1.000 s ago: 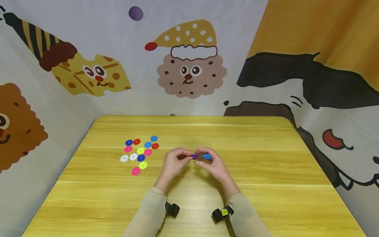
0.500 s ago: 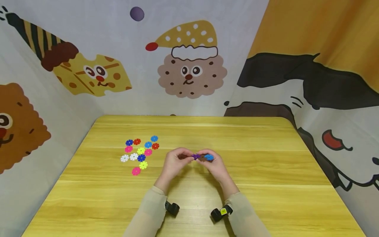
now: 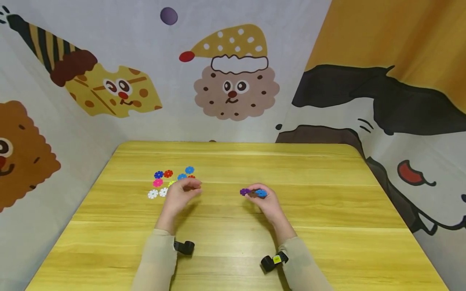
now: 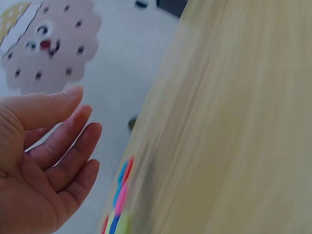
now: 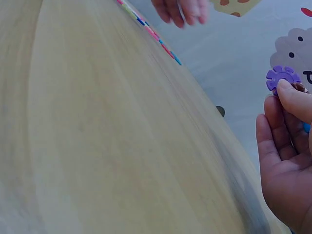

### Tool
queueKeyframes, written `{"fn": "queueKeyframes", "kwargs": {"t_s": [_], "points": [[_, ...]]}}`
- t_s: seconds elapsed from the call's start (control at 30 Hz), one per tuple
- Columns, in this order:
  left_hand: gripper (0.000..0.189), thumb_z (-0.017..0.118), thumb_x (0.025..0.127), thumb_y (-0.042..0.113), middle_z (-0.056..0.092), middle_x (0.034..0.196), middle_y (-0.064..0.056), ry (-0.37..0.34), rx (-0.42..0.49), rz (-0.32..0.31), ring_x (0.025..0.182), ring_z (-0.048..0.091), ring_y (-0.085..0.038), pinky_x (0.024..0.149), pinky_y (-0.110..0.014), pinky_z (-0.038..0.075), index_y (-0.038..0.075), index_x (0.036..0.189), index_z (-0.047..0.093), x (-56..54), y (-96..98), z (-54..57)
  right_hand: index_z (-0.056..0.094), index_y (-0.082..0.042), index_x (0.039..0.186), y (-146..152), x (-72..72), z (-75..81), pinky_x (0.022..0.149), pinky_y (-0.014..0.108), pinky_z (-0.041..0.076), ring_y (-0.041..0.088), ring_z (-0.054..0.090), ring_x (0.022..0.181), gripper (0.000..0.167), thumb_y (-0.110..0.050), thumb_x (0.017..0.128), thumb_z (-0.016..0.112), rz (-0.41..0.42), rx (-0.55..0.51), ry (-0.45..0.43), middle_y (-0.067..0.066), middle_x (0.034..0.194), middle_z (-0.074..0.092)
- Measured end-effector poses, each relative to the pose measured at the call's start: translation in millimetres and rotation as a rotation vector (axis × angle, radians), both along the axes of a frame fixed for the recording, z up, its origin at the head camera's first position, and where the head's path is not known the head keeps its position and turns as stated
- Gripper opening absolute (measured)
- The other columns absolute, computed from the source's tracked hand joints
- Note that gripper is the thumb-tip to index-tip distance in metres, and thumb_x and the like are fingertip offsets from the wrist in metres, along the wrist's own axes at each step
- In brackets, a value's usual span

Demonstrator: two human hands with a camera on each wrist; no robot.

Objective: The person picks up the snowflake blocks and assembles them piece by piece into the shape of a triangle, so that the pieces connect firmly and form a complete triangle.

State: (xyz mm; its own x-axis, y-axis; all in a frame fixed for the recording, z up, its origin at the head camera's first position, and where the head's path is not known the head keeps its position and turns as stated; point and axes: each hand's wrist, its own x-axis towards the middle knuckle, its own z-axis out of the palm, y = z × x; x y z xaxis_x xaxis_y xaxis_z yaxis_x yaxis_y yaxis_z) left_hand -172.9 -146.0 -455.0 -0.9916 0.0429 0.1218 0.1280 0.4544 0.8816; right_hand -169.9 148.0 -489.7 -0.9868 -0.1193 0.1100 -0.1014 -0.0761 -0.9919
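Observation:
My right hand [image 3: 270, 207] pinches a joined row of notched plastic discs between thumb and fingers, held over the middle of the table. A purple disc [image 5: 282, 78] sticks out past the thumb tip. Behind it are a brown disc [image 3: 252, 194] and a light blue disc [image 3: 260, 193], partly covered by the fingers. My left hand [image 3: 178, 199] is above the right side of the loose discs and hides several of them. In the left wrist view its fingers are loosely bent, with a gap to the thumb and nothing held.
Loose notched discs lie at the left of the wooden table [image 3: 327, 210], among them white [image 3: 153, 194], pink [image 3: 157, 182], dark blue [image 3: 158, 174], red [image 3: 168, 173] and light blue [image 3: 189, 169] ones. A cloth printed with cartoons [image 3: 236, 129] hangs behind the far edge.
My left hand has let go of the purple disc and moved left to the loose discs. The right hand, nearly in place, keeps the purple disc joined to the brown and light blue ones.

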Motion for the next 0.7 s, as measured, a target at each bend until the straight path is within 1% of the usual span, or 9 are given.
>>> {"fn": "queueKeyframes", "kwargs": {"t_s": [0.07,0.13,0.2,0.33,0.4,0.43,0.53,0.6,0.7], "points": [[0.023,0.075,0.088,0.007,0.072,0.103,-0.01,-0.012,0.004,0.023,0.094,0.064,-0.025,0.08,-0.029,0.053,0.0,0.109,0.072,0.7,-16.0,-1.7,0.07,0.001,0.102,1,-0.7,-1.3,0.082,0.029,0.056,0.018,0.065,0.094,0.018,0.008,0.085,0.073,-0.004,-0.001,0.003,0.005,0.102,0.067],[0.024,0.075,0.089,0.009,0.071,0.107,-0.012,-0.033,0.025,0.045,0.095,0.064,-0.026,0.078,-0.025,0.053,-0.001,0.111,0.071,2.1,-31.0,-3.1,0.07,0.0,0.101,1,-1.4,-2.4,0.081,0.029,0.056,0.019,0.065,0.094,0.017,0.007,0.085,0.073,-0.006,0.002,0.007,0.006,0.102,0.067],[0.027,0.074,0.09,0.011,0.07,0.11,-0.014,-0.039,0.017,0.069,0.097,0.063,-0.026,0.077,-0.021,0.052,-0.001,0.114,0.07,2.9,-45.3,-5.3,0.07,0.002,0.101,0,-2.2,-3.4,0.081,0.029,0.055,0.018,0.065,0.094,0.018,0.007,0.085,0.073,-0.005,0.007,0.014,0.006,0.102,0.068],[0.03,0.073,0.092,0.013,0.069,0.113,-0.017,-0.054,-0.021,0.113,0.1,0.061,-0.025,0.077,-0.019,0.049,-0.002,0.117,0.069,3.7,-69.2,-8.1,0.066,0.008,0.106,0,-3.8,-4.2,0.082,0.028,0.055,0.018,0.065,0.094,0.022,0.006,0.085,0.073,0.005,0.022,0.016,0.006,0.102,0.068],[0.032,0.073,0.092,0.013,0.068,0.115,-0.019,-0.06,-0.026,0.134,0.103,0.059,-0.027,0.079,-0.02,0.049,-0.003,0.119,0.068,4.9,-78.5,-7.7,0.065,0.011,0.107,0,-4.3,-4.4,0.082,0.028,0.054,0.017,0.064,0.094,0.024,0.006,0.085,0.073,0.007,0.029,0.016,0.006,0.102,0.068],[0.033,0.073,0.092,0.013,0.067,0.117,-0.02,-0.066,-0.019,0.14,0.105,0.058,-0.027,0.083,-0.022,0.048,-0.003,0.12,0.067,5.9,-82.8,-7.3,0.064,0.012,0.107,0,-4.4,-3.9,0.082,0.028,0.054,0.017,0.064,0.094,0.024,0.007,0.085,0.073,0.008,0.025,0.018,0.006,0.101,0.068],[0.038,0.072,0.092,0.015,0.064,0.124,-0.02,-0.092,-0.013,0.17,0.111,0.055,-0.027,0.085,-0.024,0.046,-0.002,0.126,0.065,9.6,-93.6,-7.0,0.063,0.014,0.107,0,-4.7,-2.4,0.08,0.026,0.054,0.015,0.064,0.092,0.024,0.009,0.085,0.072,0.004,0.013,0.011,0.002,0.098,0.068],[0.04,0.072,0.092,0.015,0.063,0.127,-0.02,-0.107,-0.006,0.191,0.111,0.055,-0.027,0.085,-0.023,0.046,-0.001,0.128,0.064,11.0,-100.0,-8.6,0.061,0.016,0.107,0,-5.1,-1.5,0.08,0.025,0.054,0.013,0.064,0.091,0.024,0.012,0.085,0.07,0.006,0.003,0.007,-0.002,0.096,0.068],[0.044,0.073,0.092,0.018,0.06,0.131,-0.019,-0.122,-0.015,0.213,0.111,0.055,-0.028,0.08,-0.016,0.046,0.001,0.131,0.062,11.9,-109.4,-12.8,0.06,0.018,0.107,1,-5.6,-1.1,0.08,0.025,0.054,0.012,0.064,0.091,0.024,0.015,0.085,0.068,0.014,0.002,-0.002,-0.004,0.096,0.068]]}}
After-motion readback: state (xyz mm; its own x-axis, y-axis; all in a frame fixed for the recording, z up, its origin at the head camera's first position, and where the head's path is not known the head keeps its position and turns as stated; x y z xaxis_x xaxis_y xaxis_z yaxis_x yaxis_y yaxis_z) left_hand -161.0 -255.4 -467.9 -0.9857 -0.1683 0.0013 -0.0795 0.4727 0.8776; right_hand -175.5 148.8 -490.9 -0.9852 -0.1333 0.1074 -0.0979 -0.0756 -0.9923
